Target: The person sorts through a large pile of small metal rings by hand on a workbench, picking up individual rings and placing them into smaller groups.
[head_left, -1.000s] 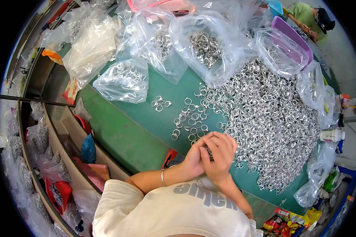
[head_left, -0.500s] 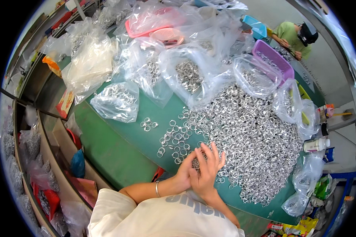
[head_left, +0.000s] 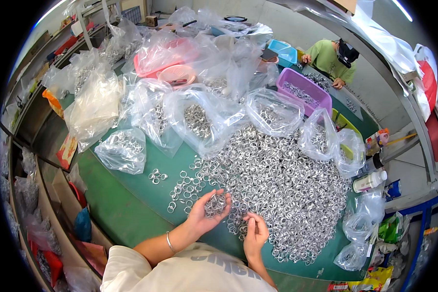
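My left hand (head_left: 199,217), a bangle on its wrist, is cupped palm up around a handful of silver metal rings (head_left: 215,205). To its right, my right hand (head_left: 256,234) is closed at the near edge of the large ring pile (head_left: 297,190), thumb and fingertips pressed together. Whatever the fingertips pinch, if anything, is too small to make out. Looser rings (head_left: 186,187) lie just beyond and left of my left hand. Farther left, a small cluster of rings (head_left: 156,176) lies apart on the green table (head_left: 141,187).
Clear bags of rings (head_left: 198,121) line the pile's far side, beside a purple basket (head_left: 304,92) and pink tray (head_left: 155,61). A white bottle (head_left: 370,181) stands at the right edge. Across the table, a person in green (head_left: 328,61) handles small parts. Shelving (head_left: 48,194) stands left.
My hands were together and have parted. The left now shows its handful of rings; the right has moved aside to the pile's near edge. The view has shifted as well.
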Tool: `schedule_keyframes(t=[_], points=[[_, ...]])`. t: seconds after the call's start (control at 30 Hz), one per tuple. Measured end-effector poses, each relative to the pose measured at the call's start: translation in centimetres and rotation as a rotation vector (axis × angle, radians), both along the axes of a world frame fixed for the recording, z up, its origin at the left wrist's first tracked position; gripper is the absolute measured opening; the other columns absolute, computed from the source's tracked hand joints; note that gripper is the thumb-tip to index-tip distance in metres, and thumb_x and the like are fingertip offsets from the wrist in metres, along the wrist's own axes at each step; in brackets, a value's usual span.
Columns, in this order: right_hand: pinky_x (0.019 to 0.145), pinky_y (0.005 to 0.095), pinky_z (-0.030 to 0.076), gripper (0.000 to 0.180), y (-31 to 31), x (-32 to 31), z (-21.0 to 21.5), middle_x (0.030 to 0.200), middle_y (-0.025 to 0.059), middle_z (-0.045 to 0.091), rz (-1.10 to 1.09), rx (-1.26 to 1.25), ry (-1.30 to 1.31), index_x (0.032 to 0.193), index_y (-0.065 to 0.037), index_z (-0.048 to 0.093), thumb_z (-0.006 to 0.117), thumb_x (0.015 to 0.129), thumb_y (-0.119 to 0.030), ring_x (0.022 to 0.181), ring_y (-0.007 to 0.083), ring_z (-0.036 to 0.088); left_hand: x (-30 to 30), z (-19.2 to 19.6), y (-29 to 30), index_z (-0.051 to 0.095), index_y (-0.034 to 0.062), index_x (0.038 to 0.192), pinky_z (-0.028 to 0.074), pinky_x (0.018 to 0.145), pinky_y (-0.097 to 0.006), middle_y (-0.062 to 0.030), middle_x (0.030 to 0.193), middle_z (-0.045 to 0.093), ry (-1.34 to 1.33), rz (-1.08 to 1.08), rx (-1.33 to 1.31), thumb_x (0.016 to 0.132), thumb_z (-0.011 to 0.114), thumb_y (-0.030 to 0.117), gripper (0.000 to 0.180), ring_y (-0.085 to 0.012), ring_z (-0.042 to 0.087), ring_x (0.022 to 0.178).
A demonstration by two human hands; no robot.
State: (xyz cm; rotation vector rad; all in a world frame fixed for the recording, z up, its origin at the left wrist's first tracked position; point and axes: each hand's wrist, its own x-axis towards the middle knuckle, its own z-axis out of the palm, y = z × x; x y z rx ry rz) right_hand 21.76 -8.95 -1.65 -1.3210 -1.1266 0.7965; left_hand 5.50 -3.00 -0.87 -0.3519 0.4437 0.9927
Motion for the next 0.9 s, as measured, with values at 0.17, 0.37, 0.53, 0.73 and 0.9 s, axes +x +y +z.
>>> schedule_keyframes(t=[0.17, 0.37, 0.53, 0.73, 0.9], points=[[0.070, 0.0219, 0.045, 0.016, -1.1, 2.0, -1.5, 0.084, 0.0063, 0.060, 0.032, -0.059, 0.017, 0.101, 0.005, 0.061, 0.049, 0.093, -0.001, 0.077, 0.0104, 0.056, 1.2, -1.1, 0.3, 0.055, 0.0042, 0.105, 0.052, 0.073, -0.034, -0.0144, 0.100, 0.060, 0.004, -0.019, -0.016, 0.089, 0.058, 0.019, 0.022, -0.0253, 0.059, 0.088], [0.063, 0.0224, 0.045, 0.013, -0.7, 3.9, -0.4, 0.077, 0.0061, 0.062, -0.043, -0.019, -0.021, 0.097, 0.003, 0.064, 0.053, 0.090, -0.001, 0.070, 0.0103, 0.058, 3.2, 0.9, 2.1, 0.056, 0.0055, 0.100, 0.049, 0.067, -0.030, -0.0130, 0.096, 0.060, 0.076, -0.097, -0.003, 0.089, 0.056, 0.019, 0.018, -0.0222, 0.058, 0.084], [0.062, 0.0231, 0.045, 0.013, -0.4, 5.2, -0.2, 0.075, 0.0063, 0.063, -0.081, -0.005, -0.099, 0.095, 0.002, 0.065, 0.054, 0.089, -0.001, 0.069, 0.0103, 0.058, 6.1, 3.2, 4.7, 0.058, 0.0057, 0.101, 0.050, 0.067, -0.029, -0.0121, 0.097, 0.060, 0.162, -0.184, 0.088, 0.088, 0.056, 0.019, 0.018, -0.0213, 0.059, 0.084], [0.063, 0.0239, 0.047, 0.012, 0.0, 6.1, 0.5, 0.075, 0.0073, 0.064, -0.095, -0.002, -0.137, 0.093, 0.003, 0.066, 0.056, 0.088, 0.000, 0.068, 0.0120, 0.060, 14.6, 11.2, 13.4, 0.056, 0.0033, 0.106, 0.052, 0.069, -0.030, -0.0121, 0.100, 0.060, 0.148, -0.238, 0.425, 0.090, 0.056, 0.021, 0.024, -0.0226, 0.060, 0.084], [0.060, 0.0246, 0.047, 0.012, 0.0, 6.3, 0.2, 0.075, 0.0086, 0.063, -0.109, 0.021, -0.136, 0.095, 0.001, 0.066, 0.057, 0.087, -0.001, 0.065, 0.0137, 0.061, 21.9, 14.3, 19.2, 0.052, 0.0052, 0.115, 0.041, 0.096, -0.047, -0.0121, 0.114, 0.056, 0.508, -0.090, 0.563, 0.092, 0.052, 0.024, 0.030, -0.0261, 0.053, 0.107]])
